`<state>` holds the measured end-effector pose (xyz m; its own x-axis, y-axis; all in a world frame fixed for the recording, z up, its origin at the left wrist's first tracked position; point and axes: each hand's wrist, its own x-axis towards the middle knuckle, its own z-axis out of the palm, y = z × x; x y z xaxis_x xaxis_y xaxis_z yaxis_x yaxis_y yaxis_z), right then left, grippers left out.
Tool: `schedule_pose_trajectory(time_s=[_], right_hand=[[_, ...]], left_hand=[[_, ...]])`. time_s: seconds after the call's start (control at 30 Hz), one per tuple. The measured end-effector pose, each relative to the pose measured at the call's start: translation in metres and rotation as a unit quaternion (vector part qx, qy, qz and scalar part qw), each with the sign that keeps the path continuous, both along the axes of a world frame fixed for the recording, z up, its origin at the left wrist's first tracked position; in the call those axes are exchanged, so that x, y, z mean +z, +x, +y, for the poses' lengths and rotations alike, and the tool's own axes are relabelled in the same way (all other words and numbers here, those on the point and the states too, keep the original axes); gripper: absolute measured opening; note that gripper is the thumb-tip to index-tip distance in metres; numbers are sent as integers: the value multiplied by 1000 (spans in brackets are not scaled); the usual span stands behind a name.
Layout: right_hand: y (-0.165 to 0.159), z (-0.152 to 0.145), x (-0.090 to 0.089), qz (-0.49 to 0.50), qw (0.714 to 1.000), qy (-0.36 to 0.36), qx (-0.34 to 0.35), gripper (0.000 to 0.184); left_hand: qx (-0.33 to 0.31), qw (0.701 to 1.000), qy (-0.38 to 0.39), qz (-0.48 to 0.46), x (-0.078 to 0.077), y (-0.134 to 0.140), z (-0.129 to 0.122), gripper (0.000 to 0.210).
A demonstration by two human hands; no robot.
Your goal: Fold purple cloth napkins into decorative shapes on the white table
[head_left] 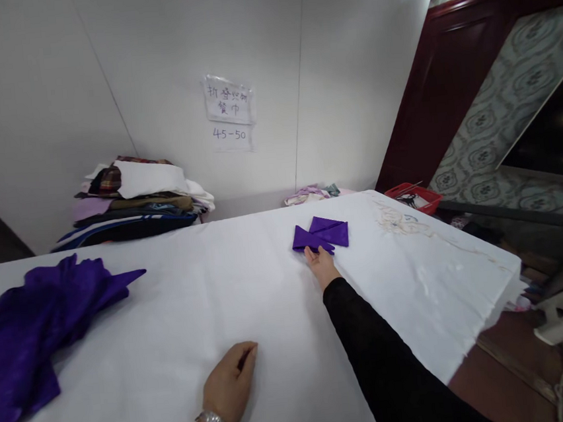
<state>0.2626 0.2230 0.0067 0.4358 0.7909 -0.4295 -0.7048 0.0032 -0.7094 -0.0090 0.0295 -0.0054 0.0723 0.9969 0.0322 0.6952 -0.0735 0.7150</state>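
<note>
My right hand (322, 263) reaches out over the white-covered table, with its fingers closed at the near edge of a folded purple napkin (302, 237). Just behind and to the right lies a second folded purple napkin (333, 229), partly overlapped by the first one. My left hand (231, 382), wearing a silver watch at the wrist, rests low over the cloth at the front. Its fingers are curled together, and nothing shows in them. On the left side of the table spreads a crumpled heap of purple cloth (39, 334).
A stack of folded clothes (145, 197) stands behind the table's back edge at the left, by the wall. Farther right are some light fabrics (310, 193) and a red basket (422, 197). A handwritten sign (228, 103) hangs on the wall. The table's edge (486, 324) drops off at right.
</note>
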Motion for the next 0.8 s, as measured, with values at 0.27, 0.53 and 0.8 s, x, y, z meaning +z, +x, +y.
schedule_pose_trajectory(time_s=[0.27, 0.53, 0.8], right_hand=[[-16, -40, -2, -179, 976, 97, 76, 27], [18, -8, 5, -800, 552, -39, 233, 56], [28, 0, -18, -835, 481, -76, 255, 59]], left_hand=[[3, 1000, 5, -5, 3, 1, -1, 27], [-3, 1000, 8, -5, 2, 1, -3, 26], [-1, 1000, 8, -4, 4, 0, -6, 25]])
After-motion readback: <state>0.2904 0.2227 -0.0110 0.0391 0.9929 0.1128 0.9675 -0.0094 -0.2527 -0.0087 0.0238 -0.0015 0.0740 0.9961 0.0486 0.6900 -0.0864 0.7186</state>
